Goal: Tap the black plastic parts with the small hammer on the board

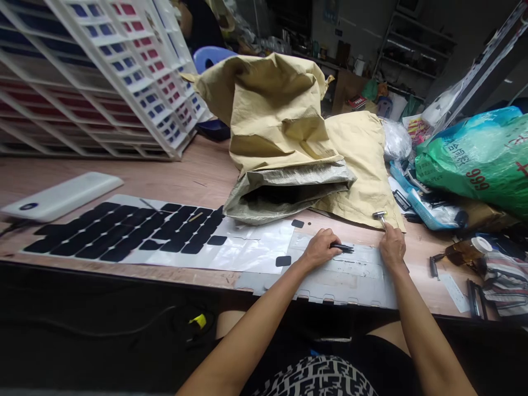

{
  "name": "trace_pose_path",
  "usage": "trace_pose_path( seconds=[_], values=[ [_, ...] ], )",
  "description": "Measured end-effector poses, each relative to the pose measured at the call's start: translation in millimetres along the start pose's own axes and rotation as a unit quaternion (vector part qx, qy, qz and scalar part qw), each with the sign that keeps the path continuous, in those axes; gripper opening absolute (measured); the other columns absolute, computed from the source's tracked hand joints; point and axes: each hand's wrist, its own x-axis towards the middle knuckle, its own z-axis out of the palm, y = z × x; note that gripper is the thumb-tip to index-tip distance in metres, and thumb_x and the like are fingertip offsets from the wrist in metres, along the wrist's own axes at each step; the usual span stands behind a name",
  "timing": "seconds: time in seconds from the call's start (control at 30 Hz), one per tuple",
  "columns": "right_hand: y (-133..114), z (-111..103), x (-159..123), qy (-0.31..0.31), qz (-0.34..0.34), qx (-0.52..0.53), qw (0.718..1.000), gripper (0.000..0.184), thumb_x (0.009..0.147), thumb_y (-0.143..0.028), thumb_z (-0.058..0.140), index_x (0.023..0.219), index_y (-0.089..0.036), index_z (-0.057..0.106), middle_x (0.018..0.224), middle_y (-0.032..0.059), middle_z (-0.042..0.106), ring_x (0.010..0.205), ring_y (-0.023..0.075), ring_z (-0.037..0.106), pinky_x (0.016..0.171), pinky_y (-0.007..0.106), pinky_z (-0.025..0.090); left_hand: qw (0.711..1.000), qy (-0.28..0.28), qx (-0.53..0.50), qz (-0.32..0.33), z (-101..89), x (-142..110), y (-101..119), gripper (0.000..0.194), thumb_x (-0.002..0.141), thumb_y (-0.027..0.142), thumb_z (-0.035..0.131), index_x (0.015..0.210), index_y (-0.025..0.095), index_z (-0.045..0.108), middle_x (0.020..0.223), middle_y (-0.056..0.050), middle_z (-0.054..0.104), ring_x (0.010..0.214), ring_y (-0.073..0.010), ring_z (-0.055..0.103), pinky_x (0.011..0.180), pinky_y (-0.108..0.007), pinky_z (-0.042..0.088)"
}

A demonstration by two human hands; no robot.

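My left hand [320,248] is closed on a slim black piece [343,248], which sticks out past the fingertips over a grey mat [350,286]. What exactly the piece is, I cannot make out. In my right hand [392,246] is a small hammer [380,215], gripped by its handle with the shiny head pointing away from me. Left of my left hand lie loose dark rounded squares [283,260]. Many more of these dark squares [119,231] sit in slanting rows on a white sheet [247,247].
Behind the hands stand a yellow sack [280,110] with its mouth open and a second sack [358,159]. A white crate [124,82] and a white oblong device [66,195] are at left. Green plastic bag [482,159], brown bottle [466,250] and striped cloth [507,280] crowd the right.
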Motion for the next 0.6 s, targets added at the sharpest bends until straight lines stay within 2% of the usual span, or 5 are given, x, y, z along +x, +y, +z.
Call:
trace_pose_path(
  seconds=[0.23, 0.3, 0.4, 0.5, 0.6],
  values=[
    [2, 15, -9, 0.031, -0.033, -0.078, 0.996, 0.041, 0.093, -0.017, 0.047, 0.131, -0.024, 0.063, 0.098, 0.0085, 0.058, 0.087, 0.0209, 0.05, 0.073, 0.03, 0.035, 0.999, 0.008, -0.04, -0.004, -10.6, -10, 15, 0.014, 0.087, 0.027, 0.062, 0.096, 0.018, 0.066, 0.096, -0.005, 0.061, 0.094, -0.0212, 0.055, 0.084, -0.035, 0.045],
    [2, 14, -9, 0.029, -0.037, -0.081, 0.996, 0.041, 0.092, -0.017, 0.048, 0.131, -0.023, 0.062, 0.098, 0.0085, 0.057, 0.088, 0.0209, 0.05, 0.072, 0.03, 0.034, 0.996, -0.041, -0.082, 0.011, -16.7, -33, 33, 0.014, 0.089, 0.027, 0.058, 0.099, 0.018, 0.065, 0.095, -0.004, 0.063, 0.088, -0.019, 0.057, 0.08, -0.032, 0.045],
    [0, 13, -8, 0.027, -0.034, -0.088, 0.995, 0.042, 0.091, -0.017, 0.048, 0.131, -0.022, 0.06, 0.099, 0.0089, 0.056, 0.089, 0.0216, 0.049, 0.072, 0.031, 0.035, 0.973, -0.188, -0.118, 0.06, -16.8, -87, 56, 0.014, 0.089, 0.027, 0.061, 0.1, 0.022, 0.067, 0.094, -0.001, 0.067, 0.087, -0.0173, 0.06, 0.079, -0.029, 0.045],
    [-2, 12, -9, 0.022, -0.032, -0.094, 0.995, 0.042, 0.092, -0.018, 0.046, 0.131, -0.022, 0.06, 0.099, 0.0094, 0.056, 0.09, 0.0221, 0.049, 0.072, 0.031, 0.035, 0.954, -0.274, -0.116, 0.04, 2.9, -135, 58, 0.016, 0.089, 0.032, 0.062, 0.101, 0.025, 0.07, 0.097, -0.002, 0.071, 0.091, -0.0183, 0.064, 0.081, -0.027, 0.046],
    [-3, 10, -9, 0.014, -0.028, -0.094, 0.995, 0.042, 0.091, -0.019, 0.046, 0.131, -0.021, 0.06, 0.099, 0.0101, 0.056, 0.091, 0.0225, 0.049, 0.073, 0.031, 0.036, 0.962, -0.253, -0.081, -0.069, 34.1, -158, 35, 0.019, 0.09, 0.032, 0.057, 0.101, 0.026, 0.071, 0.098, -0.003, 0.072, 0.093, -0.0207, 0.066, 0.083, -0.029, 0.047]
  ],
)
